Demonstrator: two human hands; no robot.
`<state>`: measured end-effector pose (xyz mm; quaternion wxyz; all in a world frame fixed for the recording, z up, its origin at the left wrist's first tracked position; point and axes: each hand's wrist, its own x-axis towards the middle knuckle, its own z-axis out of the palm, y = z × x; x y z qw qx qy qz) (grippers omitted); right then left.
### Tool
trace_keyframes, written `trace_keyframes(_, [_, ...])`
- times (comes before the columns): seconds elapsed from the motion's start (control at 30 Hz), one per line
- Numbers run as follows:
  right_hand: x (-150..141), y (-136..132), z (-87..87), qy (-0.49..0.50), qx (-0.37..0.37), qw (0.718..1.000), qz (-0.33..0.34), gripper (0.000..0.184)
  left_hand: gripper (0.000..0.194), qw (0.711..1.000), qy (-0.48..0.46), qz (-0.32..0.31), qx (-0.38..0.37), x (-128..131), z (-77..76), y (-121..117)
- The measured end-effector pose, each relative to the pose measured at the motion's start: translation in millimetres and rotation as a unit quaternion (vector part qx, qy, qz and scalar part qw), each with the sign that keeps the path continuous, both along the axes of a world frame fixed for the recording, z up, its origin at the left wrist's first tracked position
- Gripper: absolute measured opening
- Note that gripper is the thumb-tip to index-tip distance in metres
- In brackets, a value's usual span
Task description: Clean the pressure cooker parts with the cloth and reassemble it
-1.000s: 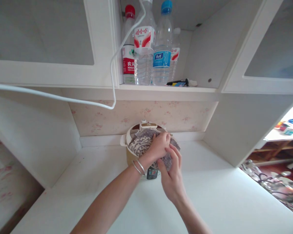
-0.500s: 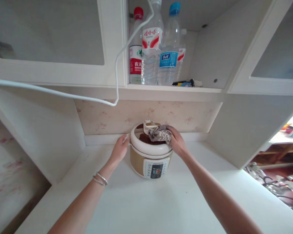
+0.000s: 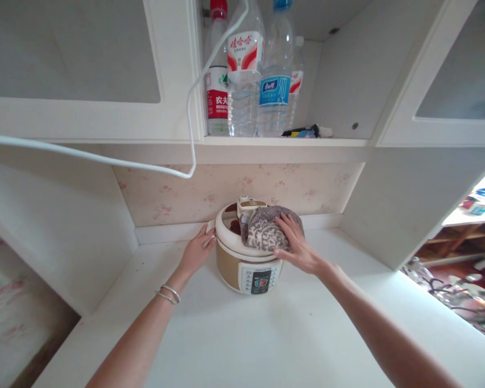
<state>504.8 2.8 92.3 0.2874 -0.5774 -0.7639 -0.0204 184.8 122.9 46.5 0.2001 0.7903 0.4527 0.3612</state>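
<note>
A beige and white rice cooker [image 3: 246,264] stands at the back of the white counter [image 3: 267,334], its control panel facing me. A grey patterned cloth [image 3: 264,231] lies on its lid. My right hand [image 3: 297,245] rests flat on the cloth with fingers stretched out, pressing it onto the lid. My left hand [image 3: 196,250], with bangles at the wrist, is against the cooker's left side, fingers curved around the rim.
Several water bottles [image 3: 246,75] stand on an open shelf above, beside small items [image 3: 303,131]. A white cable [image 3: 189,118] hangs down in a loop from the shelf. Cabinet doors flank the niche. Metal objects [image 3: 461,302] lie low at the right.
A second ago both hands were on the cloth over the lid. The left hand moved to the cooker's left side. The right hand has spread the bunched cloth wider over the lid.
</note>
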Motion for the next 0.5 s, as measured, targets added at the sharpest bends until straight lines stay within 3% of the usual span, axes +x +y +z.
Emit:
trace_keyframes(0.1, [-4, -19, -2.3, -0.070, 0.011, 0.997, -0.020, 0.108, 0.049, 1.000, 0.004, -0.003, 0.013, 9, 4.4, -6])
trace_keyframes(0.23, [12, -41, -3.0, -0.097, 0.017, 0.993, -0.062, 0.075, 0.043, 0.999, 0.038, -0.012, 0.017, 28, 14.1, -19])
trace_keyframes(0.33, [34, -63, -1.0, -0.097, 0.000, 0.990, -0.107, 0.072, 0.040, 0.997, 0.064, -0.017, 0.026, 49, 20.1, -29])
trace_keyframes(0.43, [56, -87, 0.6, -0.035, -0.005, 0.984, -0.174, 0.068, 0.040, 0.996, 0.084, -0.029, 0.027, 74, 22.9, -35])
trace_keyframes(0.5, [70, -105, -0.7, 0.068, -0.017, 0.973, -0.222, 0.058, 0.041, 0.994, 0.092, -0.043, 0.030, 93, 23.4, -35])
